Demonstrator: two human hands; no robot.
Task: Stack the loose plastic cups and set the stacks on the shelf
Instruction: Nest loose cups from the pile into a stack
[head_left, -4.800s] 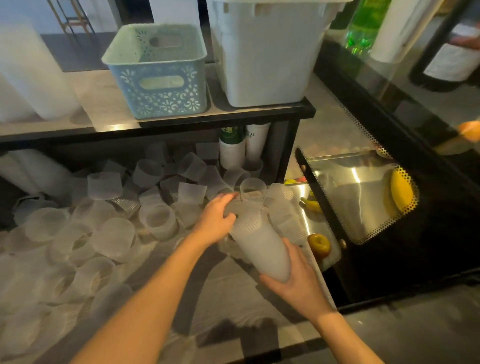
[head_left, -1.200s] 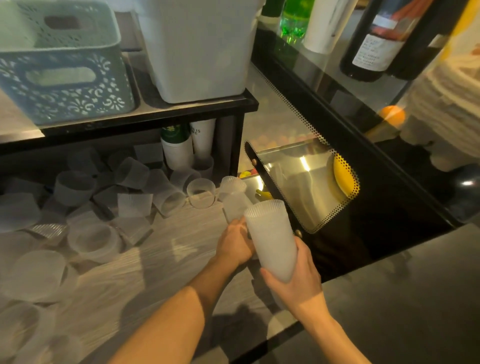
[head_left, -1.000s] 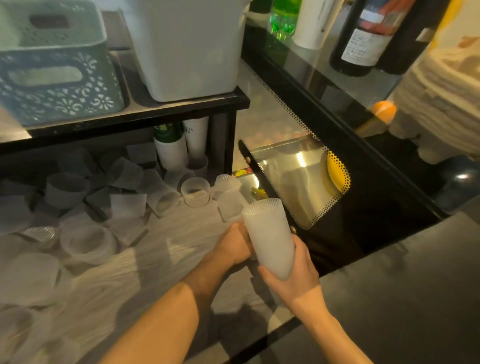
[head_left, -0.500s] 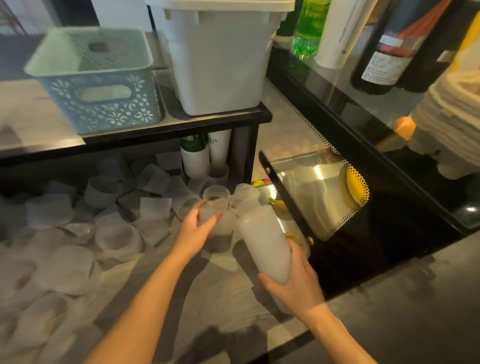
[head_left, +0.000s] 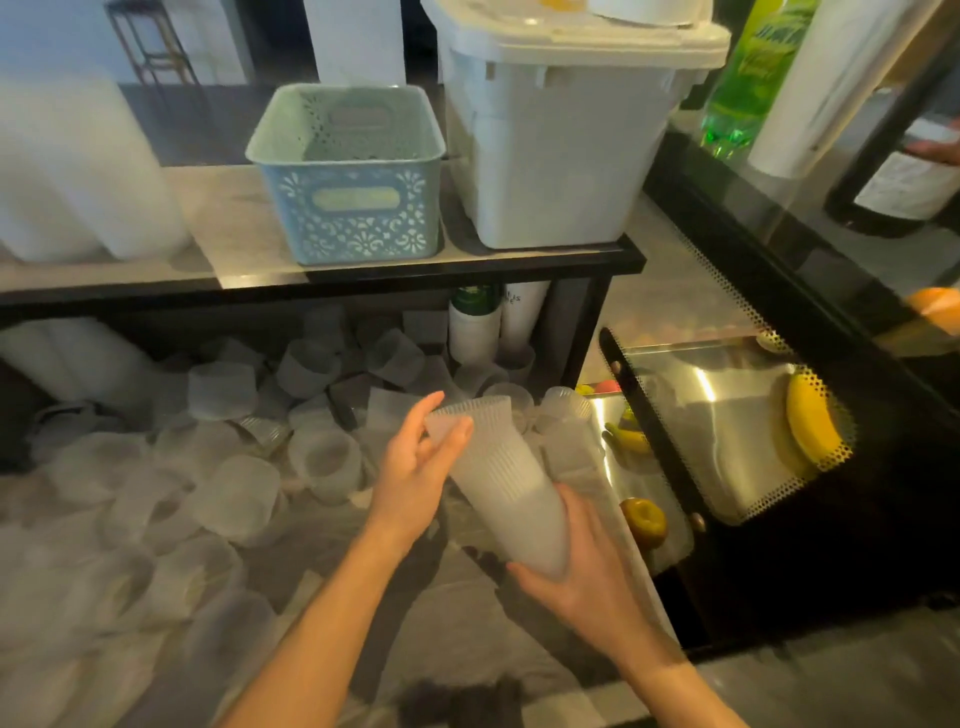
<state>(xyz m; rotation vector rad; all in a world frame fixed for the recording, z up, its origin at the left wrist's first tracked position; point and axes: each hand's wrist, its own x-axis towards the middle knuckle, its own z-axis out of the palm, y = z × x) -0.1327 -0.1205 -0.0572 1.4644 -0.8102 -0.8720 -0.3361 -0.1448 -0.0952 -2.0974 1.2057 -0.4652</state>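
Right hand (head_left: 582, 587) grips the base of a tilted cup stack (head_left: 501, 483); left hand (head_left: 415, 467) pinches its top rim above the bench (head_left: 363, 597).

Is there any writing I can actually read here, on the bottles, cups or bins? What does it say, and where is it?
Nothing reads in full.
Green bottle: big label lettering, too blurred to read.
White paper cup under the shelf: small dark print, perhaps "LIS", not certain.
Dark bottle at far right: pale label, text too blurred.
Blue basket: its front panel shows no legible text.
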